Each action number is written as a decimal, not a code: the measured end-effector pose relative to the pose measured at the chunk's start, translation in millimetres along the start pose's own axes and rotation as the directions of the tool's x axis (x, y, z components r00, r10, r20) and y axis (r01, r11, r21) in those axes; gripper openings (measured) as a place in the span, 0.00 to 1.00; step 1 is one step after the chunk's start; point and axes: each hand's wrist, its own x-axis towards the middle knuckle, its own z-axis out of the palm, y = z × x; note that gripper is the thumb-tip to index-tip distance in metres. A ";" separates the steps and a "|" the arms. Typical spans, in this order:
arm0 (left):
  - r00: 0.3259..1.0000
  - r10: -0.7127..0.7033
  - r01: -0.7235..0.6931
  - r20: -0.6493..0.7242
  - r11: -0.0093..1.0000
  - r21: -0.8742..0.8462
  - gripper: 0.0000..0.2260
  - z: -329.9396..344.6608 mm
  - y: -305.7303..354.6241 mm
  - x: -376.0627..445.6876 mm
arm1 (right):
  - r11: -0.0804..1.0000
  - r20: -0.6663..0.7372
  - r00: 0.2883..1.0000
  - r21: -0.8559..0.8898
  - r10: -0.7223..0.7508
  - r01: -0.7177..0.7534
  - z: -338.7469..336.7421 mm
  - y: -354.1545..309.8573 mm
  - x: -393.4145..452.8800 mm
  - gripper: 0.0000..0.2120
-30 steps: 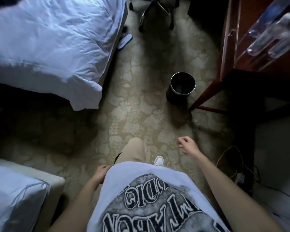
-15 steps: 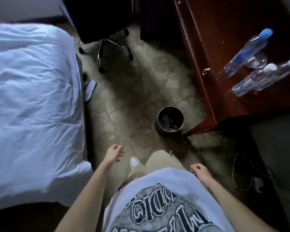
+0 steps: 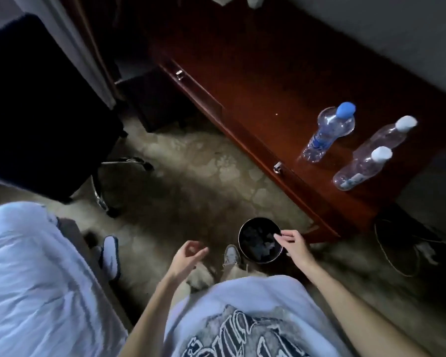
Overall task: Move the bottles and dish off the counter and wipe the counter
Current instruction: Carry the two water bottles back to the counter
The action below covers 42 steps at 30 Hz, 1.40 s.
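Observation:
Three clear plastic bottles stand on the dark red wooden counter (image 3: 255, 81) at the right. One has a blue cap (image 3: 328, 132); two have white caps, one farther back (image 3: 389, 136) and one nearer (image 3: 362, 168). A clear glass dish (image 3: 346, 124) shows faintly behind the blue-capped bottle. My left hand (image 3: 187, 257) hangs low over the carpet, fingers loosely curled and empty. My right hand (image 3: 292, 244) is over the rim of a black waste bin (image 3: 259, 239), fingers apart, holding nothing. Both hands are well short of the bottles.
The waste bin stands on the patterned carpet by the counter's near corner. A black office chair (image 3: 44, 106) is at the left, a white-sheeted bed (image 3: 31, 279) at lower left with a shoe (image 3: 111, 251) beside it. Cables (image 3: 402, 243) lie under the counter's right end.
The view has swung right and closer to the counter, and the bottles now show larger. Both hands have risen forward; the right hand now reaches over the bin.

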 end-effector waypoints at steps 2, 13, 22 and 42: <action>0.987 0.135 -0.141 0.085 0.988 0.068 0.31 1.8 58.3 31.1 | 0.993 -0.130 0.990 0.088 -0.061 0.073 -3.0 -31.2 2.3 0.19; 0.418 0.599 -0.862 0.683 0.499 0.090 0.45 141.9 368.1 108.5 | 0.940 -0.850 0.527 0.170 -0.011 0.294 -61.9 -91.2 5.6 0.49; 0.310 0.463 -0.890 0.831 0.447 0.083 0.35 223.9 399.2 116.2 | 0.882 -0.865 0.494 0.300 0.091 0.364 -96.0 -157.1 59.2 0.49; 0.001 0.103 -0.822 0.995 0.567 -0.058 0.17 275.1 298.4 -39.3 | 0.719 -0.826 0.075 0.528 0.559 0.452 -42.4 -39.6 -148.1 0.27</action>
